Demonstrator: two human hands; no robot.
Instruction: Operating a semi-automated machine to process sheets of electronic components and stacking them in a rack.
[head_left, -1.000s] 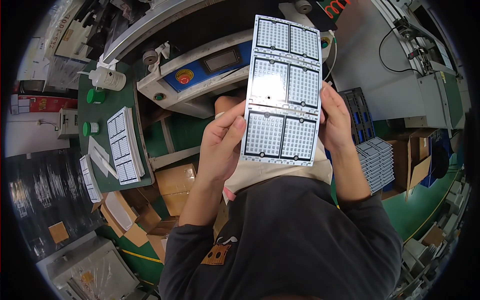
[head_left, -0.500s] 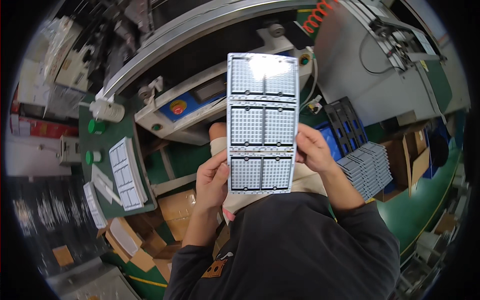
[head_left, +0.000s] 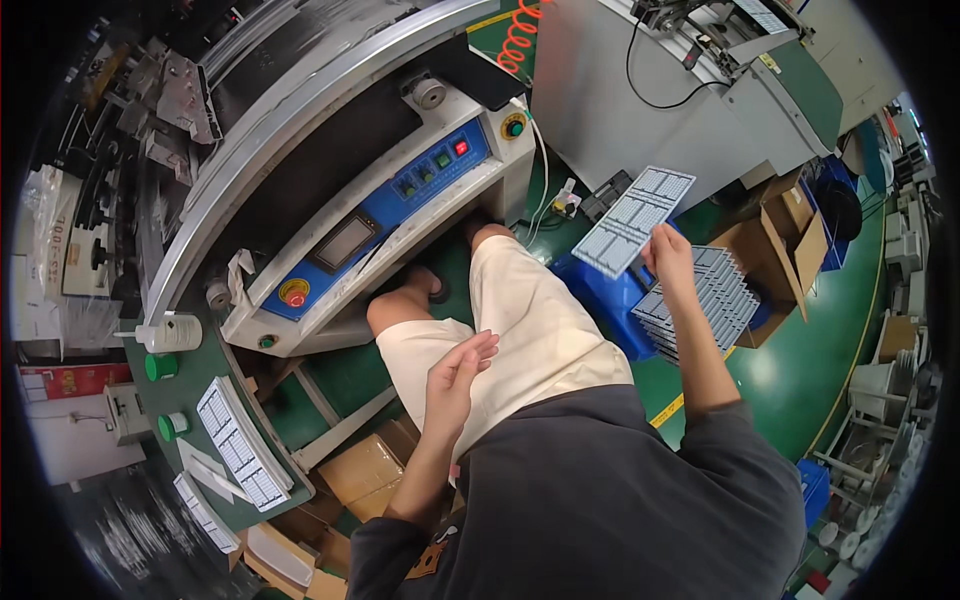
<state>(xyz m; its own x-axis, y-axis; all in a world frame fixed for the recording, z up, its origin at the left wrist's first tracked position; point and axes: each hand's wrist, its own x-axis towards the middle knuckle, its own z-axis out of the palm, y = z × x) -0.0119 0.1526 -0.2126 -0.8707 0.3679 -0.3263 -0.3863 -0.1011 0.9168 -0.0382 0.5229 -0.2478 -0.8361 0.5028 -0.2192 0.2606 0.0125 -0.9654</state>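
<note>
The right hand (head_left: pixel 671 262) holds a gridded panel (head_left: pixel 633 222) near stacked panels (head_left: pixel 728 297).

Honestly looks like a workshop: shiny green floor (head_left: pixel 790 390) with a bright patch of light bouncing off it, plus a yellow floor line (head_left: pixel 668 411). There's a green-topped table (head_left: pixel 208 362) on the left, pale wall (head_left: pixel 75 440) beyond it, and a big grey metal machine cabinet (head_left: pixel 610 110) toward the upper right.
</note>
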